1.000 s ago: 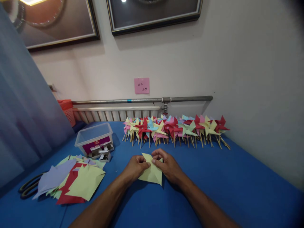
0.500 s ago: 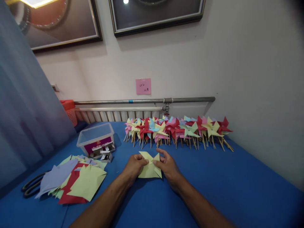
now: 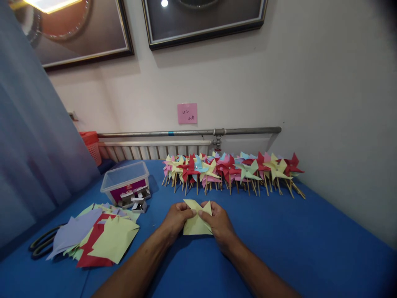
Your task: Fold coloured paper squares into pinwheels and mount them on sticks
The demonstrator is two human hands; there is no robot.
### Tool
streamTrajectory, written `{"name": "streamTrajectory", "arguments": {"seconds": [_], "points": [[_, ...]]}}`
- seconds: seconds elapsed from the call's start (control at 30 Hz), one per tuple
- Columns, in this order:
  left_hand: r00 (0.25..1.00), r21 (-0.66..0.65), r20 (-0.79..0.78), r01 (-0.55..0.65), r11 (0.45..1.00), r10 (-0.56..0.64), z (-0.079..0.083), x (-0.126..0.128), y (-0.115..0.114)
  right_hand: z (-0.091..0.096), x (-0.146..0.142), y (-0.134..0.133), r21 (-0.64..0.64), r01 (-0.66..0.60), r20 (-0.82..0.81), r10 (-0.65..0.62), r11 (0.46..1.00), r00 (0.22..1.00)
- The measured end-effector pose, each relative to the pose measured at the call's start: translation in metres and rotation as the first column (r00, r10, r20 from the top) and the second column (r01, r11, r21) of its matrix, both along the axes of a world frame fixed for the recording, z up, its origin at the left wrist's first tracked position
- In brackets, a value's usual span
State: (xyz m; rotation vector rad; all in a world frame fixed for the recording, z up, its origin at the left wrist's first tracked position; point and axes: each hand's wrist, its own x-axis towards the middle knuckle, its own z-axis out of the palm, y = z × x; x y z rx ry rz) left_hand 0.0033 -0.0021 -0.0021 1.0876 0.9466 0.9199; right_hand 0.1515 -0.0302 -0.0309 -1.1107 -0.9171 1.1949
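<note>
A pale yellow square of paper, cut in from its corners, is held between both hands above the blue table. My left hand pinches its left side, thumb on top near the centre. On the opposite side my right hand grips the paper, its thumb pressed close to the middle and its fingers curled behind. The two thumb tips almost meet. Several finished paper pinwheels on wooden sticks lie in a row beyond the hands.
Left of my arms lies a pile of coloured paper squares, partly covering black-handled scissors. Behind it stand a clear plastic box and small open boxes of metal pieces. A radiator and pipe run along the wall.
My right fingers, spread out before, have curled in behind the paper. The paper has shifted slightly to the right and down, and my left hand keeps its pinch.
</note>
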Motion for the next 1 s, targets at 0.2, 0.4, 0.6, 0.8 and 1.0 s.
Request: {"name": "streamTrajectory", "arguments": {"seconds": [0.2, 0.4, 0.6, 0.8, 1.0], "points": [[0.977, 0.34, -0.124, -0.124, 0.932, 0.176, 0.009, -0.017, 0.013, 0.006, 0.003, 0.0, -0.01, -0.04, 0.155, 0.041, 0.999, 0.987], [0.898, 0.709, -0.313, 0.004, 0.705, 0.31, 0.012, -0.021, 0.008, 0.002, 0.001, 0.001, 0.012, -0.013, 0.202, 0.01, 1.0, 0.979], [0.886, 0.672, -0.364, 0.037, 0.74, 0.286, -0.001, -0.012, 0.005, 0.004, -0.001, -0.001, 0.056, -0.004, 0.246, -0.01, 0.998, 0.969], [0.905, 0.6, -0.337, -0.004, 0.8, 0.258, -0.007, -0.008, 0.007, 0.006, -0.003, -0.004, 0.051, -0.015, 0.258, 0.001, 0.999, 0.966], [0.918, 0.537, -0.302, -0.058, 0.842, 0.256, -0.009, -0.003, 0.008, 0.002, -0.002, -0.002, 0.064, -0.011, 0.245, -0.005, 0.998, 0.969]]}}
